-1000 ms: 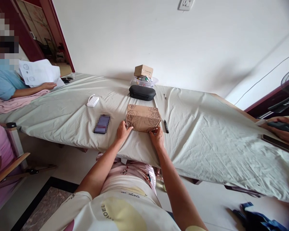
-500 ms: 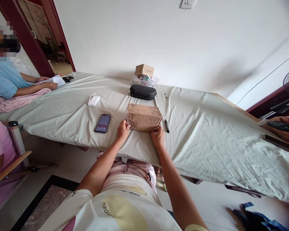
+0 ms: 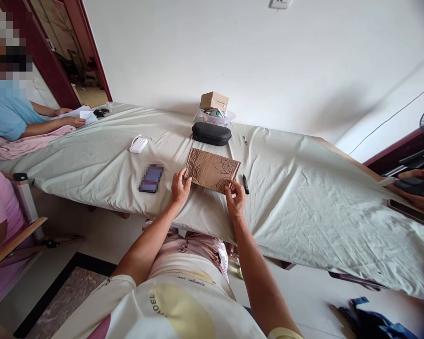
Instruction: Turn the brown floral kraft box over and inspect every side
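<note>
A brown cardboard box (image 3: 212,169) with dark line drawings on it is tipped up off the sheet-covered table (image 3: 304,197), its near edge raised toward me. My left hand (image 3: 180,186) grips its near left corner, thumb on the drawn face. My right hand (image 3: 235,197) pinches the near right corner, fingers curled around the edge. A black marker (image 3: 245,184) lies on the sheet just right of the box.
A phone (image 3: 150,178) and a small white case (image 3: 138,144) lie to the left. Behind the box are a black oval case (image 3: 211,133), a clear tub (image 3: 216,116) and a small cardboard box (image 3: 214,100). Other people sit at the far left and at the right edge.
The box stood flat on the sheet with my hands at its near corners. Now both hands have tilted it up, so its drawn face turns toward me.
</note>
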Demonstrator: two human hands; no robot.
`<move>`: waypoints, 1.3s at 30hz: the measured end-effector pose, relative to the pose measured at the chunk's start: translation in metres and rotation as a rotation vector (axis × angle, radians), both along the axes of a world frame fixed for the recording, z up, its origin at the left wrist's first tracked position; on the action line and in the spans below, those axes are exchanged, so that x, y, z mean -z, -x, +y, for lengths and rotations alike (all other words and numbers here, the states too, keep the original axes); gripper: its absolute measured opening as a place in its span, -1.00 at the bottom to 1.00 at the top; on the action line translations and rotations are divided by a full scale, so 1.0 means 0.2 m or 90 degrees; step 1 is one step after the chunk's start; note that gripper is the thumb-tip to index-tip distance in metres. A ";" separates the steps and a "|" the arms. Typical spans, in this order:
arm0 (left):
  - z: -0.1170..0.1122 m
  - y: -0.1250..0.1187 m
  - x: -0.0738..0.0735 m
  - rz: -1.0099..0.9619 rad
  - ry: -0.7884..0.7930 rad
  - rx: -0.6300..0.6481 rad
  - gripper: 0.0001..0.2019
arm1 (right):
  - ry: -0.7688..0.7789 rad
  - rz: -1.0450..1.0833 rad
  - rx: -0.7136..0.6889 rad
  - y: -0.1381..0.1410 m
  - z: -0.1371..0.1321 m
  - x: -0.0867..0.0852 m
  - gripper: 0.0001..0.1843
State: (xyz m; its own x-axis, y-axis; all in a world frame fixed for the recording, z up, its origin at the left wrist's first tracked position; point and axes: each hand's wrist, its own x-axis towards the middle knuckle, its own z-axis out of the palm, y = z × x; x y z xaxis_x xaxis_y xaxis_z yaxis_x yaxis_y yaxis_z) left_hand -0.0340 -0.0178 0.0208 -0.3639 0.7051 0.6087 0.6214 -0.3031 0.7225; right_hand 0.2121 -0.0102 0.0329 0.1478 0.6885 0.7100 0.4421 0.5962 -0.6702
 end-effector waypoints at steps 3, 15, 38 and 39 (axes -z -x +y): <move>0.00 0.00 0.01 0.028 -0.036 0.025 -0.65 | 0.050 0.083 -0.040 0.01 -0.01 -0.01 -0.56; -0.03 -0.09 -0.02 0.202 -0.001 0.115 -0.49 | 0.100 0.147 -0.133 0.03 -0.01 -0.03 -0.46; -0.04 -0.11 -0.01 0.211 0.023 0.215 -0.45 | 0.034 -0.057 -0.152 0.09 -0.05 0.04 -0.48; -0.04 -0.11 0.00 0.206 0.021 0.210 -0.46 | 0.022 -0.019 -0.079 0.07 -0.04 0.03 -0.52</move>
State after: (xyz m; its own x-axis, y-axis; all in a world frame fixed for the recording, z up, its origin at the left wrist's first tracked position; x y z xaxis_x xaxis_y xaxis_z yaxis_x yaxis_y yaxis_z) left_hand -0.0115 -0.0249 0.0211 0.0880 0.7719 0.6297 0.6908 -0.5027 0.5197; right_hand 0.1983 -0.0178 0.0268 0.0393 0.7246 0.6880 0.3869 0.6238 -0.6791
